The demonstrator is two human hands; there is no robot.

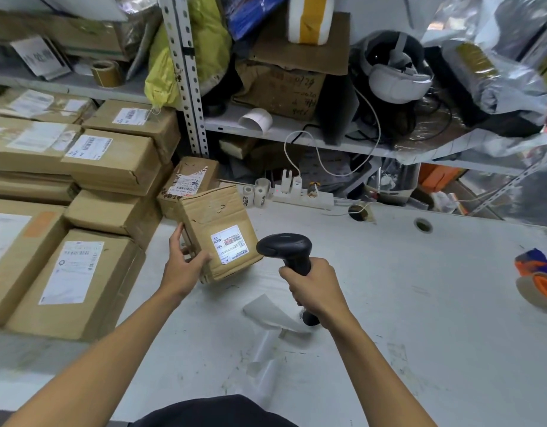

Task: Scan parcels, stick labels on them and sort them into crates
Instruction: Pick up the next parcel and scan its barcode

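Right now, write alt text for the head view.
A person's left hand tilts a labelled cardboard parcel while the right hand aims a black barcode scanner at its label, over a white table beside stacked parcels.

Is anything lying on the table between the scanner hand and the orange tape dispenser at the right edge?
No. In the head view, the table between the right hand and the tape dispenser is bare, showing only scuff marks.

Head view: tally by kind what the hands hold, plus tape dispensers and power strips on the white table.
Parcel: 1, held by the left hand
Barcode scanner: 1, gripped by the right hand
Tape dispenser: 1
Power strip: 1
Total: 4
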